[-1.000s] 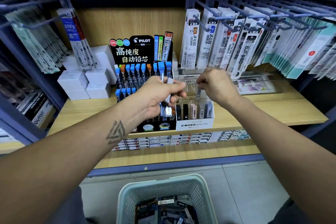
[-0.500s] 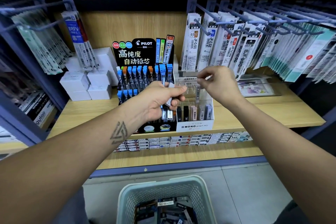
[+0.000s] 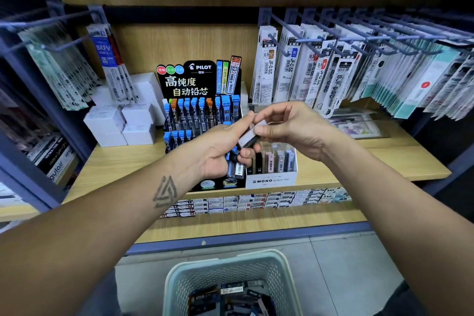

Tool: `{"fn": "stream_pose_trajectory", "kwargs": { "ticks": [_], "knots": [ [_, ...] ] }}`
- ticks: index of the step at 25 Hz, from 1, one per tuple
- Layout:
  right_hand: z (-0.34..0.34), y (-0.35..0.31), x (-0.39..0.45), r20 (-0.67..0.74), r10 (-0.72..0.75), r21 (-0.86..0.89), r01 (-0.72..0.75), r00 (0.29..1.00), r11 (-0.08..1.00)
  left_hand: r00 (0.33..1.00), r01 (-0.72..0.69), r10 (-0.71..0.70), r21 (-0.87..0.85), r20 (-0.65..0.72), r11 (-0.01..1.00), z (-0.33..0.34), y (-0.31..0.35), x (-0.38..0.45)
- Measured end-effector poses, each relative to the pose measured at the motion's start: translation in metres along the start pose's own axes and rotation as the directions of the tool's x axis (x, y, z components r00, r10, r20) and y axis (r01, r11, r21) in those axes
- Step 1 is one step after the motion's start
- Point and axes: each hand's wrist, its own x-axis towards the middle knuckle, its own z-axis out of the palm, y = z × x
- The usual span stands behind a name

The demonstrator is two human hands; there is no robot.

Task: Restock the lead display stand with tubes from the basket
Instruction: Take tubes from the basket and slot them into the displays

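Left hand [image 3: 220, 151] grips a bundle of tubes [image 3: 234, 165], fingers curled round them. Right hand [image 3: 289, 127] pinches the upper end of one pale tube [image 3: 250, 137] that sticks up from the bundle. I see both hands meeting in front of the black display stand [image 3: 200, 79] and the white box [image 3: 270, 181] on the wooden shelf [image 3: 384, 159]. Basket [image 3: 179, 279] sits on the floor below, more tubes inside.

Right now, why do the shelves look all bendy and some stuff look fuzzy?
Head view: the wide-angle lens bows the wooden shelf and hook rails near the edges. Hanging packets at far left are smeared by motion blur. The Pilot display stand at centre stays sharp and evenly lit.
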Motion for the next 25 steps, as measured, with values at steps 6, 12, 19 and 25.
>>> {"fn": "stream_pose_trajectory", "kwargs": {
  "ticks": [6, 12, 19, 25],
  "knots": [
    [-0.016, 0.002, 0.001, -0.135, -0.001, 0.061, 0.009, 0.991, 0.998, 0.995, -0.038, 0.032, -0.066, -0.09, 0.997, -0.009, 0.007, 0.001],
    [-0.01, 0.005, 0.0, -0.051, -0.058, -0.277, 0.042, 0.997, 0.96, 0.909, -0.251, 0.316, 0.249, -0.271, 0.935, -0.009, 0.006, 0.006],
    [-0.009, -0.003, -0.004, 0.051, -0.038, -0.411, 0.055, 0.998, 0.91, 0.914, -0.293, 0.322, 0.149, -0.247, 0.944, -0.005, 0.005, 0.008],
    [-0.037, -0.003, 0.006, -0.354, -0.138, -0.339, 0.01, 0.925, 0.941, 0.918, -0.273, 0.297, 0.123, -0.264, 0.954, -0.005, 0.005, 0.008]
  ]
}}
